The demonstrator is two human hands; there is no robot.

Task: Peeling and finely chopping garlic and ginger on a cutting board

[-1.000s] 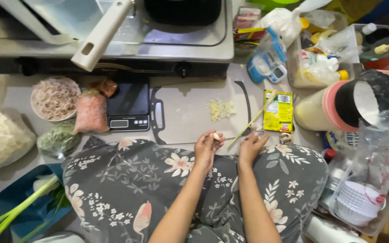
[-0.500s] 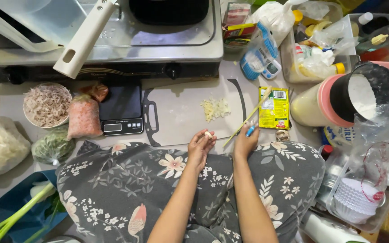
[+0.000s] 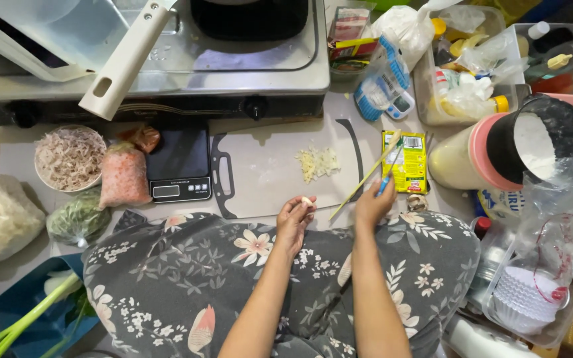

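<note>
A pale cutting board (image 3: 266, 174) lies in front of a gas stove (image 3: 167, 73), with a small heap of chopped garlic (image 3: 318, 163) on it. My left hand (image 3: 294, 219) is at the board's near edge, pinching a small pale garlic clove (image 3: 307, 201) in its fingertips. My right hand (image 3: 374, 204) is just right of the board, gripping a knife with a blue handle (image 3: 384, 179) whose blade points up and away toward a yellow packet (image 3: 404, 162). My lap in floral fabric fills the lower middle.
A black kitchen scale (image 3: 179, 164) sits left of the board, beside a pink bag (image 3: 123, 175), a bowl of shredded food (image 3: 69, 158) and a bag of greens (image 3: 77, 217). A large tipped jar of white powder (image 3: 518, 149), bottles and plastic tubs crowd the right side.
The view has shifted slightly; both hands stay at the board's near edge. The left hand still pinches the clove and the right hand keeps the knife.
</note>
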